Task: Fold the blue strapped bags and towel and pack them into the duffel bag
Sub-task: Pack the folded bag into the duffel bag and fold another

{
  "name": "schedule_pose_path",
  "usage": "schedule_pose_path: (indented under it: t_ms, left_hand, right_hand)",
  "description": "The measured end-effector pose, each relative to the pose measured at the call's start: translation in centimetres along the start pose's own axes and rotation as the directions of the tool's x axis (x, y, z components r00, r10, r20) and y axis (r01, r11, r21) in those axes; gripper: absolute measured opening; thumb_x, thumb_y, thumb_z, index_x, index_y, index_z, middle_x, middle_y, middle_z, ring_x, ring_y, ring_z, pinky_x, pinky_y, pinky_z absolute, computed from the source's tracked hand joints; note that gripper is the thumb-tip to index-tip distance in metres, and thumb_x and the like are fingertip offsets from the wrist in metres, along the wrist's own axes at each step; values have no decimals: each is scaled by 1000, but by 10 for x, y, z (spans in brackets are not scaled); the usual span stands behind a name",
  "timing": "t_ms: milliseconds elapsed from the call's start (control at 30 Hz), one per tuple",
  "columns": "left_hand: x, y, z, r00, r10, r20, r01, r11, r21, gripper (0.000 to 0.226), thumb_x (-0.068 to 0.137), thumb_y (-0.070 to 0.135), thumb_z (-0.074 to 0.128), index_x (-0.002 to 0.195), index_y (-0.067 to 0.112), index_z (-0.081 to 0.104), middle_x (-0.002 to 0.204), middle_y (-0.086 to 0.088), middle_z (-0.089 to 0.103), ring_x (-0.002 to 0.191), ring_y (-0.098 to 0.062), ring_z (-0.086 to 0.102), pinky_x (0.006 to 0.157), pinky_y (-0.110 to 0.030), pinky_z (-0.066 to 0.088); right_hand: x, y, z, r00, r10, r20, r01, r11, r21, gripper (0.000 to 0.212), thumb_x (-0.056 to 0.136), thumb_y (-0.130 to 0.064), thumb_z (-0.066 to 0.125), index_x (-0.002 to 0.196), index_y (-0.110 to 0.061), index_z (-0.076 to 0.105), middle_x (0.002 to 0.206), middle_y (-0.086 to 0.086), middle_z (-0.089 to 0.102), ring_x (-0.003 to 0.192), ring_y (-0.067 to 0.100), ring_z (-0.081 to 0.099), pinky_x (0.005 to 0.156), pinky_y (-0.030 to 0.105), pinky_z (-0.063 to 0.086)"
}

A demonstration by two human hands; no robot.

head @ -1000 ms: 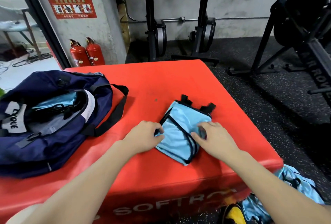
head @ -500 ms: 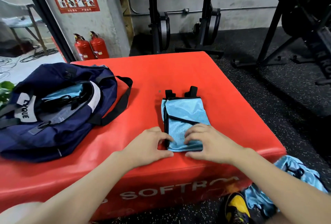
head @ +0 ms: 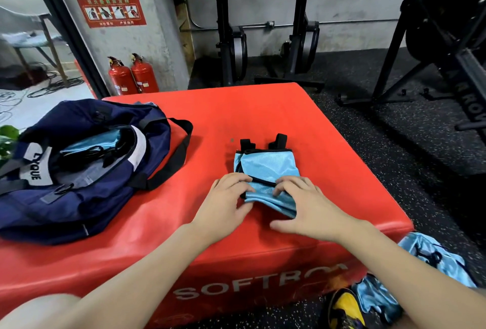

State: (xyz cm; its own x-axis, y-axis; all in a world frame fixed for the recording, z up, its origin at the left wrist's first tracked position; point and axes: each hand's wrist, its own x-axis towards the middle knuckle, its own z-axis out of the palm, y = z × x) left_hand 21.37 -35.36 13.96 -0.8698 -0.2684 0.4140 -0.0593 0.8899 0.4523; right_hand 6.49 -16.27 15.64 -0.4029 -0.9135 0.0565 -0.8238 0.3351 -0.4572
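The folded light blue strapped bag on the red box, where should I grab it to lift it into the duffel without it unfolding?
Pinch the folded light blue strapped bag at its near edge, from both sides, where the hands already sit. The layers stack there; the black straps at the far end hang loose, so lifting by them would probably undo the fold.

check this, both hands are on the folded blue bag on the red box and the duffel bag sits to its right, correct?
Not quite: the head view shows the duffel bag to the left of the folded blue bag. Both the left hand and right hand are on it, on the red box.
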Motion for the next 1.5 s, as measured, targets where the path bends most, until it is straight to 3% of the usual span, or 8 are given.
schedule_pose_path:
  t_ms: [100,233,333,767,1000,1100,1233,1500]
  left_hand:
    - [2,-3,2,999,-38,4,38,992,-118,22,81,25,74,102,22,69,127,11,61,129,-6,49,111,-21,28]
    - [0,1,1,1000,13,-27,-19,978,-208,25,87,44,65,100,22,69,121,12,66,125,-4,55,107,-33,42]
    - [2,16,-6,999,-4,-54,-9,971,-237,26,94,44,59,99,19,66,86,14,65,83,-3,59,79,-27,48]
    - [30,-7,9,955,-288,-75,268,941,-205,23,93,43,67,86,24,55,56,14,48,51,-12,40,53,-34,36]
    - [42,-14,16,905,-425,-3,424,904,-58,42,83,43,76,116,31,52,100,11,56,98,-13,56,81,-38,49]
    - [46,-16,14,996,-67,-58,75,987,145,50,81,23,78,124,28,54,129,4,49,124,-21,45,97,-44,43]
    - [57,-20,14,960,269,76,-279,942,186,33,83,8,70,111,26,66,143,-2,50,140,-26,38,106,-44,36]
    - [65,-13,12,916,-42,400,-9,992,125,23,99,43,55,119,51,64,135,14,49,134,-9,32,114,-43,15]
  right_hand:
    - [-2,9,-4,997,61,51,-51,982,-183,46,69,-49,62,110,-37,44,126,-17,46,117,11,44,94,33,41]
    - [-2,19,-20,992,119,-37,-118,993,7,23,68,-45,49,86,-31,47,80,-11,61,74,15,58,69,35,46]
    - [-1,19,-33,993,105,-53,-90,970,226,19,66,-37,51,79,-23,50,61,-10,52,57,6,43,59,31,37]
    - [31,38,-18,930,295,-220,-193,900,390,9,88,-20,69,87,-28,65,71,-12,67,61,0,53,65,24,41]
    - [36,48,-2,892,353,-283,-354,934,48,24,93,-55,59,97,-32,55,87,-12,63,84,19,59,70,37,48]
    - [38,47,-1,866,398,-302,-426,904,-31,34,92,-65,53,97,-31,52,91,-8,62,88,25,61,69,37,46]
    - [39,44,-1,843,440,-309,-471,882,-31,40,91,-68,53,99,-29,54,96,-7,63,93,26,63,71,37,47]
    - [26,30,-7,835,435,-337,-484,872,-75,47,88,-70,54,110,-29,51,107,-5,57,101,25,62,73,37,46]
